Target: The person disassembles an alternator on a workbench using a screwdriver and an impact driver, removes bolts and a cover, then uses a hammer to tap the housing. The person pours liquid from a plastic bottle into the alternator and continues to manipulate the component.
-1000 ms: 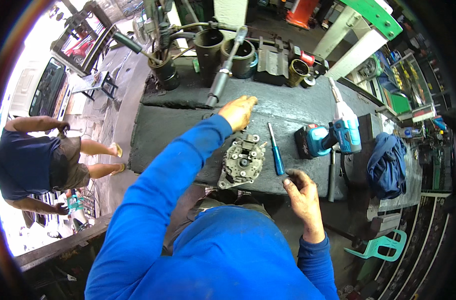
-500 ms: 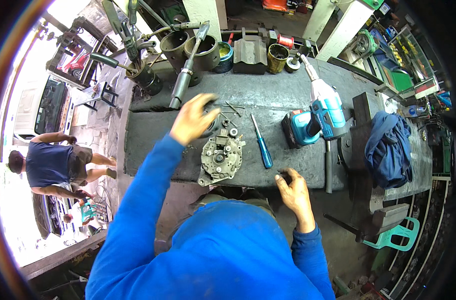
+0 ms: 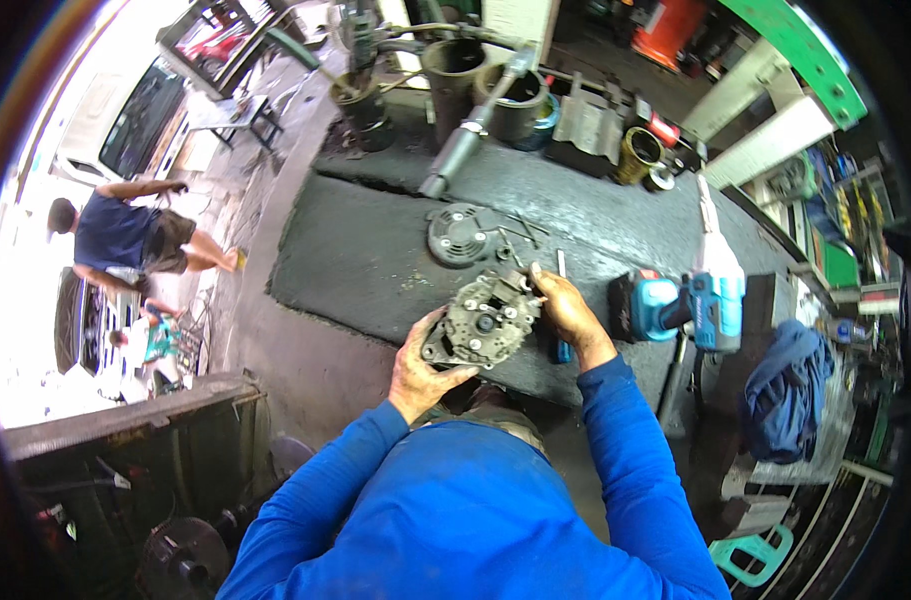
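A greasy grey alternator (image 3: 483,325) is held between my hands at the near edge of the bench; whether it is lifted off the top I cannot tell. My left hand (image 3: 422,372) grips its lower left side, thumb along the near rim. Against its right side are the curled fingers of my right hand (image 3: 567,315), partly hidden behind it. Beyond it lies a round black slotted cover (image 3: 459,236), with several thin bolts (image 3: 523,232) and a small ring-like part (image 3: 504,254) beside it. My right hand partly covers a blue-handled screwdriver (image 3: 563,350).
A teal cordless impact wrench (image 3: 717,305) lies to the right, near a bundled blue cloth (image 3: 790,390). Tins and tool-filled pots (image 3: 453,85) line the far edge, with a grey cylindrical tool (image 3: 455,155) before them. A person (image 3: 135,235) walks outside on the left.
My left hand has come back from the far side and my right hand has come in from the right; both now grip the alternator, which has turned. The view has swung round.
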Demonstrator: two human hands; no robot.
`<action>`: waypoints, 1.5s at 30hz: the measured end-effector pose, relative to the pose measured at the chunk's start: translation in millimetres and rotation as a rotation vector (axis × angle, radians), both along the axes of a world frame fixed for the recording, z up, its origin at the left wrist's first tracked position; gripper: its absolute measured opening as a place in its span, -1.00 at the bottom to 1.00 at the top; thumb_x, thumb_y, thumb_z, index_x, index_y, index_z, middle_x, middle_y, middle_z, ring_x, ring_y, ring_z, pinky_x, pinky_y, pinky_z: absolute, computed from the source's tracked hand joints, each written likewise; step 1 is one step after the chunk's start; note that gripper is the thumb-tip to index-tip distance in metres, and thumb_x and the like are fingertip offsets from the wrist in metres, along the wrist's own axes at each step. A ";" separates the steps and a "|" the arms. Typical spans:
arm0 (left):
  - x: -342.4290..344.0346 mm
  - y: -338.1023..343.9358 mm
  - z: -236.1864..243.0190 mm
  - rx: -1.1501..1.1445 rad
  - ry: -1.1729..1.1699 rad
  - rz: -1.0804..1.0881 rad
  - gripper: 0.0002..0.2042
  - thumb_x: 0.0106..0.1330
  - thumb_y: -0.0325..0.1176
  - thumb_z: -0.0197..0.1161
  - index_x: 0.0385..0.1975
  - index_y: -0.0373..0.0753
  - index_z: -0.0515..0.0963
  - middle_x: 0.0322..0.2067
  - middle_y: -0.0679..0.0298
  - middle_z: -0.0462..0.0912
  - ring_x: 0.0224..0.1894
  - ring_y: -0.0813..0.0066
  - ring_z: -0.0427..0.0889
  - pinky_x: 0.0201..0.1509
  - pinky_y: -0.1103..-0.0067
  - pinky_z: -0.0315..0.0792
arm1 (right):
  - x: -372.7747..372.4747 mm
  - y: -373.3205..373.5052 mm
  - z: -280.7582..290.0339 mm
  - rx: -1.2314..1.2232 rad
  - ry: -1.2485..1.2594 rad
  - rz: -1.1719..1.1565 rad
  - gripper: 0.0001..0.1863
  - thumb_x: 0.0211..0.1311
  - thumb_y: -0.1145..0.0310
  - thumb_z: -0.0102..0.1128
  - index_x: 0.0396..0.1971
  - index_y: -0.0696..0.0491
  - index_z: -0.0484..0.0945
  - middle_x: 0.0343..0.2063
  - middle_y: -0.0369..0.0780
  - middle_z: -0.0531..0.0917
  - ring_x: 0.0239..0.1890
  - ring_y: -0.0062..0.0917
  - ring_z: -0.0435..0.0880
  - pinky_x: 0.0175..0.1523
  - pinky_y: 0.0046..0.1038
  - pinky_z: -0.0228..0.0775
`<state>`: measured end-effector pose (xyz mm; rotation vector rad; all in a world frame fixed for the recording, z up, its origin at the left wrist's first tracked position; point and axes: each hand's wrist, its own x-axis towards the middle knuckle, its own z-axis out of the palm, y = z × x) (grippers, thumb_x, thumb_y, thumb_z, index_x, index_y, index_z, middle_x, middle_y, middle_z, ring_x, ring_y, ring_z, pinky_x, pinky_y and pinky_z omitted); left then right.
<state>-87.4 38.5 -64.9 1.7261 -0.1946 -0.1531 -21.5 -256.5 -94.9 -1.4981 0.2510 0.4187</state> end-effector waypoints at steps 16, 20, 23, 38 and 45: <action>110.1 111.4 8.0 0.238 0.460 -0.060 -0.20 0.23 0.41 0.53 -0.34 -0.49 0.75 -0.51 0.20 0.70 -0.39 0.49 0.57 -0.30 0.35 0.49 | -37.0 128.4 45.6 0.197 0.507 -0.402 -0.55 0.71 0.06 0.01 -0.08 0.15 0.69 -0.38 -0.17 0.75 -0.48 -0.46 0.67 -0.43 -0.37 0.50; 168.9 143.5 2.7 0.455 0.364 -0.209 -0.07 0.28 0.59 0.29 -0.44 -0.48 0.67 -0.59 0.16 0.56 -0.42 0.45 0.50 -0.25 0.28 0.49 | -23.0 181.5 31.2 0.320 0.665 -0.419 -0.50 0.76 -0.07 -0.10 -0.12 0.08 0.58 -0.50 -0.22 0.61 -0.55 -0.45 0.59 -0.51 -0.37 0.45; 183.7 149.8 1.4 0.512 0.357 -0.231 -0.12 0.42 0.49 0.24 -0.21 -0.52 0.75 -0.42 -0.07 0.74 -0.25 0.21 0.74 -0.02 0.28 0.59 | -15.7 199.8 29.6 0.305 0.730 -0.437 -0.44 0.74 -0.12 -0.07 -0.15 0.12 0.60 -0.51 -0.20 0.63 -0.55 -0.43 0.60 -0.48 -0.35 0.46; 119.8 121.3 35.1 0.712 -0.038 -0.161 0.15 0.24 0.17 0.60 0.62 -0.45 0.09 0.49 -0.25 0.38 0.50 -0.17 0.41 0.58 0.19 0.32 | -187.5 -52.9 71.8 -1.538 0.223 -0.869 -0.69 0.39 0.25 0.39 -0.07 0.19 0.71 -0.05 0.08 0.74 0.08 0.03 0.70 0.22 -0.05 0.52; 142.5 113.4 49.9 0.658 0.187 -0.268 0.16 0.22 0.08 0.66 0.61 -0.45 0.06 0.30 -0.12 0.67 0.37 0.10 0.65 0.49 0.32 0.45 | -191.3 -145.5 1.6 -1.600 0.338 -0.597 -0.35 0.36 -0.08 0.45 0.07 0.23 0.55 0.06 0.18 0.69 0.11 0.17 0.72 0.18 0.02 0.63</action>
